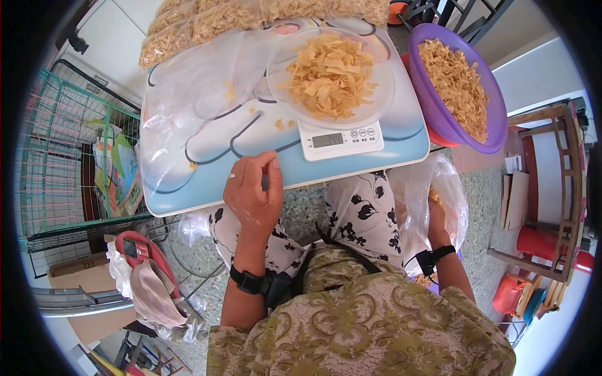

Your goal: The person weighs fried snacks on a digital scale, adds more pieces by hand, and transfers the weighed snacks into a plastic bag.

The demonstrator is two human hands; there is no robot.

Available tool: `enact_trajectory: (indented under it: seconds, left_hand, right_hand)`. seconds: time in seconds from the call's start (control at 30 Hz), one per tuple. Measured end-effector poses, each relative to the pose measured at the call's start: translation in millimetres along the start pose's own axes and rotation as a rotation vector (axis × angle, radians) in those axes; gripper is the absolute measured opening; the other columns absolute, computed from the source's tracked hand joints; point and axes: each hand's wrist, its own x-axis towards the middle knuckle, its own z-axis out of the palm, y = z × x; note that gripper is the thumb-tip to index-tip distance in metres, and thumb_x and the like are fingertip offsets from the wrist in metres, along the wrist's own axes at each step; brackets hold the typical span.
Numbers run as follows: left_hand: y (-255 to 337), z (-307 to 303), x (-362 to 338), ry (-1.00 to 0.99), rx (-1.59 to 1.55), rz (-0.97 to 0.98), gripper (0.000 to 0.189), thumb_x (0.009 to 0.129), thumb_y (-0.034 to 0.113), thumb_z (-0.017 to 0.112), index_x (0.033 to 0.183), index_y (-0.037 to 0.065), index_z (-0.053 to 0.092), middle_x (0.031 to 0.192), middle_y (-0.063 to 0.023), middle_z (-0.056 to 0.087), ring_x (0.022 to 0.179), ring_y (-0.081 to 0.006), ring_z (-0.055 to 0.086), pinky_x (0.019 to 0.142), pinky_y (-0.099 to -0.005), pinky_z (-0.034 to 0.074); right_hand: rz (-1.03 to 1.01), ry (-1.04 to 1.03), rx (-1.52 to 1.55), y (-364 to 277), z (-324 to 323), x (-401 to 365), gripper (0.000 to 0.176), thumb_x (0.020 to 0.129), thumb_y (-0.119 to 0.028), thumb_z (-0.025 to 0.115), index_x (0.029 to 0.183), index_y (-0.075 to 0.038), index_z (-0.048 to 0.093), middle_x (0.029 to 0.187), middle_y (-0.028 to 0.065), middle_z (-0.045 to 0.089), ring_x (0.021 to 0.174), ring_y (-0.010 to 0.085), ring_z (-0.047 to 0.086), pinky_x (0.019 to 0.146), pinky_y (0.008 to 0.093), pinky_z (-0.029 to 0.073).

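Observation:
My left hand [254, 191] rests at the front edge of the low table with its fingers curled in; nothing shows in them. My right hand [438, 222] is down inside a clear plastic bag [411, 207] beside my right knee. Some yellowish dried strips show by its fingertips, but the bag film blurs the fingers. On the table a white digital scale [343, 140] carries a clear round bowl [384, 94] with a heap of dried strips [330, 75]. Flat clear plastic bags [188, 88] lie to the left of the bowl.
Filled bags of strips [226, 22] line the table's [263, 164] far edge. A purple basin [497, 125] of strips stands at the right. At the left are a green wire cage [69, 156] and a red seat [164, 263] holding a phone [136, 249] and cloth.

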Motion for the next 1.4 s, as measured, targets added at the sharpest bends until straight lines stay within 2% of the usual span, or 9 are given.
enact_trajectory:
  seconds: [0.03, 0.23, 0.47, 0.57, 0.7, 0.87, 1.0, 1.23, 1.4]
  left_hand:
    - [0.9, -0.9, 0.0, -0.006, 0.003, -0.002, 0.006, 0.086, 0.004, 0.067, 0.091, 0.006, 0.066, 0.072, -0.0046, 0.056, 0.058, -0.0166, 0.051, 0.054, -0.0302, 0.041]
    - [0.8, -2.2, 0.4, 0.002, -0.013, 0.001, 0.005, 0.086, 0.004, 0.066, 0.091, 0.005, 0.067, 0.071, -0.0047, 0.056, 0.058, -0.0167, 0.051, 0.053, -0.0301, 0.041]
    - [-0.7, -1.3, -1.2, 0.006, -0.032, -0.008, 0.005, 0.088, 0.006, 0.066, 0.093, 0.005, 0.067, 0.073, -0.0046, 0.056, 0.058, -0.0166, 0.049, 0.055, -0.0299, 0.041]
    - [-1.0, -2.8, -1.6, -0.014, 0.018, 0.017, 0.006, 0.089, 0.008, 0.066, 0.095, 0.005, 0.068, 0.074, -0.0047, 0.056, 0.058, -0.0167, 0.05, 0.055, -0.0296, 0.041]
    - [4.5, -4.4, -1.1, -0.038, -0.021, -0.044, 0.007, 0.091, 0.008, 0.065, 0.096, 0.005, 0.068, 0.076, -0.0043, 0.058, 0.059, -0.0139, 0.05, 0.055, -0.0286, 0.041]
    - [0.3, -1.0, -3.4, -0.008, -0.038, -0.024, 0.008, 0.09, 0.008, 0.066, 0.096, 0.004, 0.068, 0.076, -0.0041, 0.058, 0.059, -0.0127, 0.049, 0.055, -0.0276, 0.041]
    - [-0.4, -4.3, -2.5, -0.031, -0.02, -0.009, 0.007, 0.09, 0.008, 0.066, 0.095, 0.005, 0.068, 0.076, -0.0042, 0.058, 0.059, -0.013, 0.05, 0.055, -0.0275, 0.042]
    - [-1.0, -2.8, -0.8, 0.011, -0.035, 0.015, 0.007, 0.086, 0.004, 0.066, 0.093, 0.005, 0.067, 0.075, -0.0067, 0.059, 0.061, -0.0192, 0.055, 0.056, -0.031, 0.044]
    - [2.0, -5.3, 0.8, 0.011, -0.041, 0.025, 0.007, 0.085, 0.003, 0.066, 0.092, 0.005, 0.066, 0.075, -0.0081, 0.06, 0.063, -0.0211, 0.058, 0.057, -0.0321, 0.046]
  right_hand:
    - [-0.195, -0.011, -0.331, -5.3, -6.0, -3.3, 0.035, 0.092, -0.03, 0.055, 0.115, -0.008, 0.068, 0.108, 0.0251, 0.066, 0.101, 0.0387, 0.064, 0.084, 0.0429, 0.049]
    - [-0.248, 0.01, -0.335, -50.2, -33.2, -20.0, 0.017, 0.088, -0.013, 0.061, 0.097, -0.002, 0.07, 0.097, 0.0223, 0.068, 0.088, 0.0369, 0.067, 0.076, 0.0428, 0.052]
    - [-0.466, 0.193, -0.299, -71.7, -68.4, -36.9, 0.015, 0.089, -0.01, 0.062, 0.096, 0.001, 0.068, 0.088, 0.0175, 0.068, 0.073, 0.0305, 0.068, 0.069, 0.0381, 0.054]
    - [-0.203, 0.159, 0.018, -94.9, -87.9, -40.0, 0.019, 0.093, -0.013, 0.062, 0.099, 0.004, 0.068, 0.084, 0.0067, 0.067, 0.065, 0.0113, 0.062, 0.06, 0.0271, 0.052]
    - [-0.168, 0.086, 0.311, -141.2, -112.0, -45.5, 0.018, 0.093, -0.013, 0.063, 0.1, 0.002, 0.068, 0.086, 0.004, 0.067, 0.065, 0.0097, 0.061, 0.056, 0.0238, 0.051]
    - [-0.076, -0.146, 0.972, -196.2, -113.4, -49.8, 0.023, 0.095, -0.019, 0.065, 0.109, -0.001, 0.066, 0.09, 0.0045, 0.069, 0.066, 0.0084, 0.062, 0.052, 0.0205, 0.049]
    - [-0.11, -0.188, 1.037, -248.4, -113.7, -49.9, 0.024, 0.094, -0.018, 0.064, 0.111, -0.001, 0.065, 0.091, 0.0054, 0.07, 0.064, 0.0098, 0.063, 0.05, 0.0208, 0.048]
    - [-0.595, -0.36, 1.055, -337.4, -127.1, -27.7, 0.028, 0.094, -0.013, 0.062, 0.116, 0.004, 0.062, 0.092, 0.0095, 0.069, 0.063, 0.0104, 0.06, 0.047, 0.0207, 0.044]
    - [-0.635, -0.408, 0.88, -401.9, -107.6, -19.9, 0.027, 0.093, -0.014, 0.066, 0.112, 0.005, 0.064, 0.091, 0.0075, 0.068, 0.067, 0.0106, 0.061, 0.053, 0.0219, 0.048]
